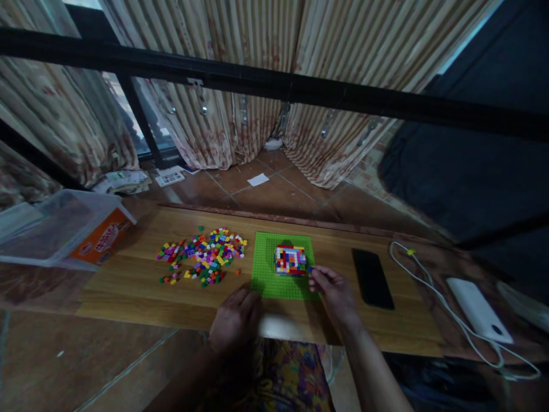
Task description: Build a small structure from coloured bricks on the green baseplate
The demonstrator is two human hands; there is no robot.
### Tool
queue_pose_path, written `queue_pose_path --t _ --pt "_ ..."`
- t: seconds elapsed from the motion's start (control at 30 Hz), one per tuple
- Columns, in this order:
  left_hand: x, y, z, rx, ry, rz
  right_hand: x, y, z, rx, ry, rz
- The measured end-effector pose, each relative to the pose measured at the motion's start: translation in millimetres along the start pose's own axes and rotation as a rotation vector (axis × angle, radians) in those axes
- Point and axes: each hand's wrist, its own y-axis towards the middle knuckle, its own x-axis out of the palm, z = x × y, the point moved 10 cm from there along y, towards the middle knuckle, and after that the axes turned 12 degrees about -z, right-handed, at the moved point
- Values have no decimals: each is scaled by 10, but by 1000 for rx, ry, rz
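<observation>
The right hand (332, 292) hovers over the near right corner of the green baseplate (268, 274), its fingers pinched around a small blue brick (309, 269) at the fingertips. Just beyond and to the left of those fingertips stands the brick block (290, 259), a low square stack of red, white, blue and yellow pieces seated on the baseplate; the pinched brick sits right beside the block's near right corner, and whether it touches cannot be told.

The left hand (235, 320) rests on the board (128, 280) just short of the baseplate's near left corner, knuckles up and fingers curled loosely under; it holds nothing visible, and its fingertips lie at or just beside the plate's edge.

Beyond the left hand and off to its left lies a loose pile of bricks (203, 254) in many colours, spread on the board and apart from the baseplate. Further left, well away from both hands, a clear plastic bin (55, 229) lies with an orange label on its side.

To the right of the right hand, near it, a black phone (372, 278) lies flat on the board. Further right, a white cable (429, 286) runs across the board's edge to a white power bank (478, 309).
</observation>
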Motion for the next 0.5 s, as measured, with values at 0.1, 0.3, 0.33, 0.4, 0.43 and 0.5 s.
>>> queue_pose_path --t 0.1,0.3,0.33,0.4,0.43,0.5 --pt "-26 10 21 11 0 6 53 105 25 16 8 -9" --pt "-11 19 17 20 9 -5 68 204 18 35 -55 -14" --pt "-4 18 10 18 9 -8 52 211 15 37 -76 -10" --pt "8 17 0 12 5 -12 28 224 15 42 -110 -12" --pt "11 16 -4 9 3 -12 21 229 21 47 -119 -15" --pt "12 13 -8 4 0 -9 13 237 35 57 -126 -20"
